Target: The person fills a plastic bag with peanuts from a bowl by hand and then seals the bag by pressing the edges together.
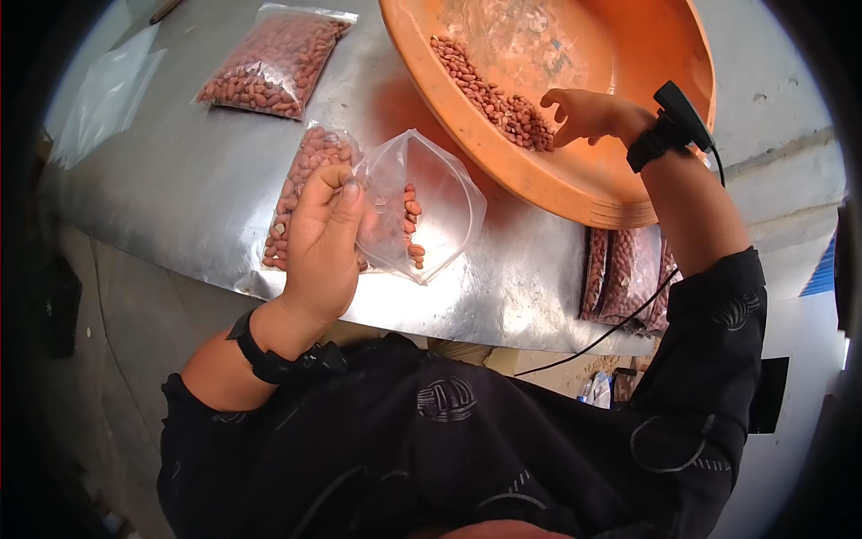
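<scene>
My left hand (325,225) pinches the edge of a clear plastic bag (449,202), its wide mouth spread toward me. Several reddish peanuts (412,220) show through the film. Inside a large orange basin (575,199), my right hand (588,117) hovers with fingers curved and apart, fingertips right at the heap of peanuts (503,112). Nothing shows between those fingers. Just behind my left hand, a filled bag of peanuts (301,184) lies on the metal table (189,180), partly hidden by the hand.
Another full peanut bag (278,63) lies at the back left. More packed bags (628,274) sit at the table's right edge, below the basin. Flat clear plastic bags (112,99) rest at the far left. A black cable (620,331) runs past my right arm.
</scene>
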{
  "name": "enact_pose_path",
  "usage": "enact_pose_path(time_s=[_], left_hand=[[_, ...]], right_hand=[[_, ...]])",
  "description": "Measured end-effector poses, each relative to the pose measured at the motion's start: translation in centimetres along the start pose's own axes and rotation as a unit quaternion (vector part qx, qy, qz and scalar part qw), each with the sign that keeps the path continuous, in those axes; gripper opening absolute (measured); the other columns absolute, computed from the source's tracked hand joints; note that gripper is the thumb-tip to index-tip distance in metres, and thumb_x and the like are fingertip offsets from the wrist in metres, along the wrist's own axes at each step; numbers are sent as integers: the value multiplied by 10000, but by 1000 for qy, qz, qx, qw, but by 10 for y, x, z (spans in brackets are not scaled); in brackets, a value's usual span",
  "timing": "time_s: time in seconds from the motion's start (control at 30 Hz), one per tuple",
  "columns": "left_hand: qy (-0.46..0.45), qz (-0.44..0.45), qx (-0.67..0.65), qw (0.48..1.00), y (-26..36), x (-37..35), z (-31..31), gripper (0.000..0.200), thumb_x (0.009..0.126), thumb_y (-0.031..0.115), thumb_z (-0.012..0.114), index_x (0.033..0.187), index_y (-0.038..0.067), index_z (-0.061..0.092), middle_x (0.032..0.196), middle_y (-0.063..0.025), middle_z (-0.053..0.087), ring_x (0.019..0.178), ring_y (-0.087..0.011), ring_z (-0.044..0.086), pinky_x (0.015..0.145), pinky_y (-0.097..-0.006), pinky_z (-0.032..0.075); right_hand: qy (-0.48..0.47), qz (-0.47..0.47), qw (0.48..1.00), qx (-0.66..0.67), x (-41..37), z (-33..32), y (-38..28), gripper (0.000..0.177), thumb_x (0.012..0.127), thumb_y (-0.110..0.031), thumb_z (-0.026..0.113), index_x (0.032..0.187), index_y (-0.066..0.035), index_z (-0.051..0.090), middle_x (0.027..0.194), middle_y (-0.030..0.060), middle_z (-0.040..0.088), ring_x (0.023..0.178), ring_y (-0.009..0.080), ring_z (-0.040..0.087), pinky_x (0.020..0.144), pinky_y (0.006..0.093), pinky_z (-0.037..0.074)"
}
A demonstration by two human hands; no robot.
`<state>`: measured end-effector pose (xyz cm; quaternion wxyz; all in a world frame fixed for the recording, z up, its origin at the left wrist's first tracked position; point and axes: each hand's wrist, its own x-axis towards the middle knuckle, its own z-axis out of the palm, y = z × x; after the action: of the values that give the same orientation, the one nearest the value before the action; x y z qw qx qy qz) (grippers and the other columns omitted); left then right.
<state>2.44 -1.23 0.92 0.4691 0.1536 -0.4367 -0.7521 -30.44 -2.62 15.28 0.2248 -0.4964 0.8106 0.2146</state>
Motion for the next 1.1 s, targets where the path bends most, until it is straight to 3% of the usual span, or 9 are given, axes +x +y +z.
enact_pose_path(time_s=[0.17,0.2,0.33,0.53,0.63,0.83,0.93,1.03,1.1], left_hand=[[-13,-15,22,1000,-3,2,-4,189,969,191,388,1039,21,434,700,4,477,636,-39,465,600,-175,403],[-43,-20,-43,998,1,1,0,159,963,162,380,1059,53,445,919,-27,538,784,-59,510,716,-208,443],[-53,-27,-61,996,3,2,3,165,965,168,376,1064,52,439,909,-21,533,781,-54,505,712,-204,439],[-60,-14,-8,998,-6,1,-8,170,968,173,373,1062,45,435,802,17,490,684,-29,436,650,-173,406],[-36,-15,32,999,-5,1,-8,171,969,179,379,1049,37,430,735,25,465,631,-22,398,597,-165,358],[-34,-7,40,999,-3,2,-3,172,970,183,383,1031,28,427,663,30,444,591,-19,367,552,-162,313],[-52,-20,41,998,-2,3,-7,151,969,183,373,1004,52,437,695,34,445,600,-25,376,580,-162,345],[-43,-21,29,998,-4,4,-6,155,969,182,378,1010,46,439,694,36,450,604,-19,377,569,-159,330],[-30,-12,32,999,-6,5,-4,171,971,176,386,1038,28,437,675,37,455,598,-8,368,552,-156,310]], right_hand=[[-51,4,997,57,43,19,20,847,651,-193,748,1345,-45,285,1189,201,475,974,263,558,691,362,544],[-57,-3,995,80,43,19,15,849,654,-189,748,1347,-42,279,1187,200,474,972,258,559,702,364,543],[-54,-75,940,329,40,26,1,822,726,-267,719,1367,-60,248,1209,191,465,1018,257,532,778,409,509],[180,-193,962,74,74,52,-27,585,862,-363,558,1329,-87,339,1217,205,467,1108,310,476,875,398,439],[204,-198,955,81,70,58,-29,590,852,-417,492,1324,-91,355,1270,236,414,1137,389,437,952,404,374],[241,-175,952,67,76,60,-29,262,793,-135,532,1024,-11,537,804,188,592,737,273,597,670,376,462],[242,-183,951,64,75,55,-21,199,768,-106,548,943,-12,548,716,150,580,654,244,575,612,359,456],[207,-169,961,67,75,44,-10,221,733,-177,592,886,-20,569,782,182,603,741,343,581,667,403,457],[258,-188,943,88,75,39,2,185,736,-159,585,845,-12,558,717,153,578,657,276,557,603,386,443]])
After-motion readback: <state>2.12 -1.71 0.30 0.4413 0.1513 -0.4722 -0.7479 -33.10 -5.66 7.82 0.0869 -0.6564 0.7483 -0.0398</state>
